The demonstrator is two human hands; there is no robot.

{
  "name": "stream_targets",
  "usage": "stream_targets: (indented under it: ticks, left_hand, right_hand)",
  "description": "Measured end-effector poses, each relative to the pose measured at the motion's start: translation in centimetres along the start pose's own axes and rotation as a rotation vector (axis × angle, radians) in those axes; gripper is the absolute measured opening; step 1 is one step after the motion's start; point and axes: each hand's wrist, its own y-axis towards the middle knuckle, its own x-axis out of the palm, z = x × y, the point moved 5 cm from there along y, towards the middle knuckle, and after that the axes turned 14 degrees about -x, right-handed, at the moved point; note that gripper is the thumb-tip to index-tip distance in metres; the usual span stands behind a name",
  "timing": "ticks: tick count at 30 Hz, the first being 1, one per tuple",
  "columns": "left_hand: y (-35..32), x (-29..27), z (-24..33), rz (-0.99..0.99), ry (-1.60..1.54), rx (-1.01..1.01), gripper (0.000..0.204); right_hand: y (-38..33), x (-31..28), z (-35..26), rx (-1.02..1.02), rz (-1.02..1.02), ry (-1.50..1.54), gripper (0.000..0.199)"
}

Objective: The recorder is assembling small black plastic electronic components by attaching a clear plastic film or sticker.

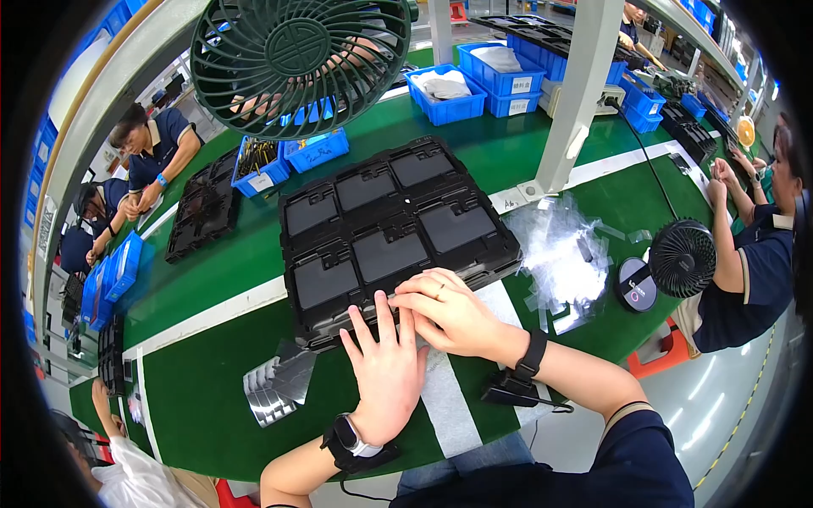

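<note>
A black plastic tray [339,240] lies on the green bench mat in front of me, its several compartments each holding a flat dark panel [389,254]. At its near edge my left hand [389,377] is stretched out with fingers spread, the fingertips touching the tray's front. My right hand [457,317] is bent over the same edge, right beside the left fingertips. Its fingers are drawn together; whatever is between them is hidden. Clear film pieces [559,262] are heaped right of the tray. More film strips [275,385] lie to the left, near my left hand.
A large green fan [296,51] hangs above the far side; a small black fan [682,258] stands at right. A metal post [576,110] rises behind the film heap. Blue bins [445,106] line the back. Another black tray [203,207] sits left. Co-workers sit around.
</note>
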Motion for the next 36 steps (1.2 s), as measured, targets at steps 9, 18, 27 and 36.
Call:
stream_targets:
  ticks: [9,18,27,36]
  left_hand:
    - [0.12,-0.18,0.08,-0.001,-0.021,-0.011,0.076]
    - [0.06,0.00,0.02,-0.019,-0.004,0.004,0.074]
    - [0.04,-0.02,0.05,0.049,0.010,-0.014,0.071]
    - [0.12,0.14,0.14,0.001,-0.016,0.002,0.075]
  right_hand:
    - [0.26,-0.12,-0.02,0.086,-0.001,0.045,0.059]
    - [-0.37,0.44,0.20,0.011,-0.034,-0.084,0.029]
    - [-0.36,0.36,0.20,0.026,-0.005,-0.053,0.029]
    - [-0.26,0.16,0.06,-0.003,0.002,-0.052,0.034]
